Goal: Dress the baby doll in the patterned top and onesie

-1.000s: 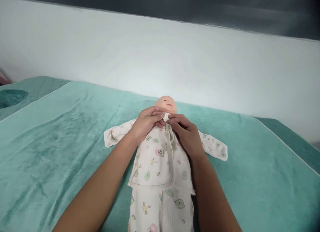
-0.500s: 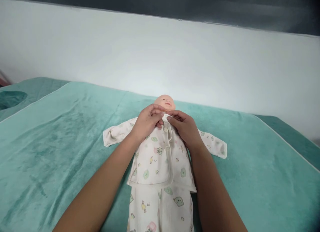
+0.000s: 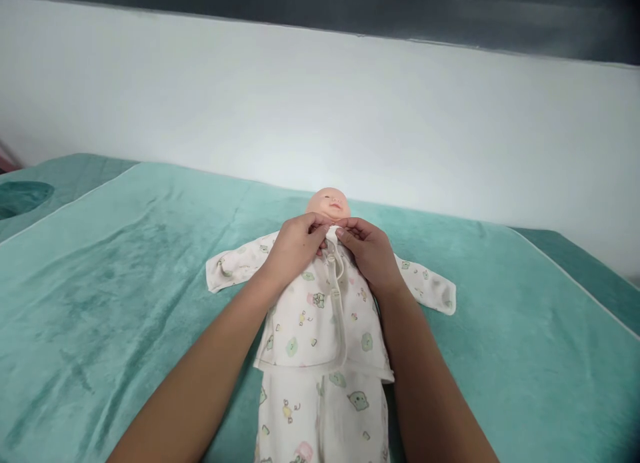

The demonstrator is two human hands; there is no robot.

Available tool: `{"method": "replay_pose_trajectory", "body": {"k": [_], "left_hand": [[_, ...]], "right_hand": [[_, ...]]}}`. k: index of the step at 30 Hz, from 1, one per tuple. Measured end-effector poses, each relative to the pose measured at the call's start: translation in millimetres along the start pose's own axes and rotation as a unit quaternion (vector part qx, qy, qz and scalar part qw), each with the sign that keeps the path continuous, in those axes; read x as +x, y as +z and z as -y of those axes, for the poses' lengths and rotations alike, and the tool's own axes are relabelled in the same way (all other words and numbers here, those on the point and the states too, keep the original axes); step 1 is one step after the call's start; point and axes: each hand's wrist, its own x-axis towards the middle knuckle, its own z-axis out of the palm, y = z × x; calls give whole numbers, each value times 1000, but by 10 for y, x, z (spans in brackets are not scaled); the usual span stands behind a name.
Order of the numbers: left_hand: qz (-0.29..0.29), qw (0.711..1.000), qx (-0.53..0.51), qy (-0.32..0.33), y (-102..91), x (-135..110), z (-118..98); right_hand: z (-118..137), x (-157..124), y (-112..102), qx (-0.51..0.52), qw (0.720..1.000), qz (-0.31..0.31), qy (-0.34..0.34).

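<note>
A baby doll (image 3: 329,202) lies on its back, dressed in a white printed jacket (image 3: 305,330) and matching trousers (image 3: 350,416). At its neck, my left hand (image 3: 299,242) pinches one side of the jacket's collar. My right hand (image 3: 367,244) grips the collar's other side, its thumb and fingers close to those of the left. Below the hands the front edging hangs a little loose, with a button (image 3: 331,258) showing on it. The fingers partly hide the collar's fastening. Both jacket sleeves stretch out sideways.
A teal plush blanket (image 3: 125,303) lies under the doll, wrinkled on the left. Behind it rises a white wall (image 3: 320,116) with a dark band (image 3: 320,10) along the top. A darker teal cover (image 3: 590,263) shows at the sides.
My fingers have shifted slightly at the collar, with the left fingers a bit lower on the doll's chin. The doll's body and clothes stay in place.
</note>
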Motion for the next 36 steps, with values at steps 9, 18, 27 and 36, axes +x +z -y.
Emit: {"method": "replay_pose_trajectory", "body": {"k": [9,18,27,36], "left_hand": [[63,994,-65,-54,-67,1,-65],[74,985,-134,-79,-100,8,-65],[8,985,-162,-56,-6,30,21],[1,980,-194,-50,9,53,80]], "right_hand": [[34,15,46,17,1000,-10,-12],[124,-59,101,-95,993,-63,8],[118,-62,107,-118,991,-63,-4],[116,-78,56,-62,998,-5,8]]}}
